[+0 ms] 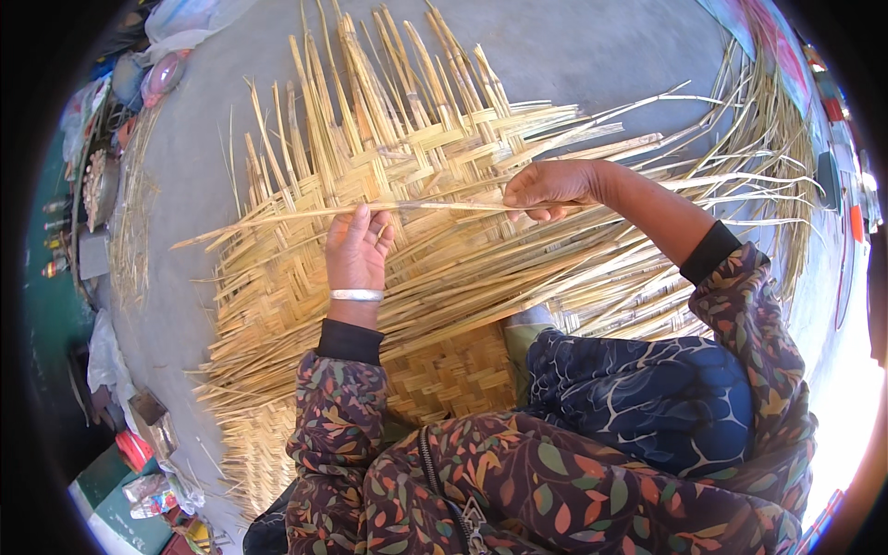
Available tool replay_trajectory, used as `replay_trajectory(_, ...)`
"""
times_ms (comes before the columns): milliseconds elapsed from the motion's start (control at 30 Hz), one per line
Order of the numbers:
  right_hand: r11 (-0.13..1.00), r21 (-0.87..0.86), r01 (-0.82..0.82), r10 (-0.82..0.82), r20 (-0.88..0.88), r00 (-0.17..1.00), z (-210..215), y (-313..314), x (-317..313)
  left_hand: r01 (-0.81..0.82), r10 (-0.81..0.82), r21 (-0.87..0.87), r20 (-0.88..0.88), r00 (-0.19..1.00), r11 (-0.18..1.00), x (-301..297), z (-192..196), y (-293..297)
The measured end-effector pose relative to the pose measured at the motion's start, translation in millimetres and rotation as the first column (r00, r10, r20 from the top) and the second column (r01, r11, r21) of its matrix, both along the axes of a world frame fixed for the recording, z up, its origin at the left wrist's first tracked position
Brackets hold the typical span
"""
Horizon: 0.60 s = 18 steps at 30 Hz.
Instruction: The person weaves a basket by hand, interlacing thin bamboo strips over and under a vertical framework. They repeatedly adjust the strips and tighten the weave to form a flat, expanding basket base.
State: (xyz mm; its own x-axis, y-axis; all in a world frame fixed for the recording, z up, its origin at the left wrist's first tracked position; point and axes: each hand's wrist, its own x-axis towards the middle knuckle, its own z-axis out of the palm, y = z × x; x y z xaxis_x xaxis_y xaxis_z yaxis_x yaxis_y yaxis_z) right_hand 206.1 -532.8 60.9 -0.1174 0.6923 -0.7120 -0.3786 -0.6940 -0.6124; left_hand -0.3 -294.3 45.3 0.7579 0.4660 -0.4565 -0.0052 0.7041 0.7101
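Here, the left hand (pixel 358 252) and right hand (pixel 557 188) grip one pale strip (pixel 449 205). Beneath it lies a woven mat (pixel 430 153).

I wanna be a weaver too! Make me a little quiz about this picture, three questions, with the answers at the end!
1. On which side, the person's left or right, is the silvery bangle worn?
2. True or false: only the right hand touches the long pale strip.
3. Fill in the blank: the woven mat lies on the grey ____.

Key:
1. Left.
2. False; the left hand touches it too.
3. Floor.
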Motion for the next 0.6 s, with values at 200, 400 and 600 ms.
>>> replay_trajectory(200, 1.0, 0.018, 0.0, -0.002, 0.098, 0.995, 0, 1, -12, 0.028, -0.025, 0.062, -0.049, 0.998, 0.998, 4, -2, -4)
replay_trajectory(400, 0.991, 0.13, 0.005, -0.051, 0.35, 0.935, 5, 33, -19, 0.058, -0.06, -0.028, -0.069, 0.996, 0.998, 12, 0, -31)
replay_trajectory(600, 0.968, 0.242, -0.063, -0.103, 0.615, 0.782, -2, 43, -27, 0.072, -0.078, -0.042, -0.135, 0.988, 0.996, 15, -8, -46)
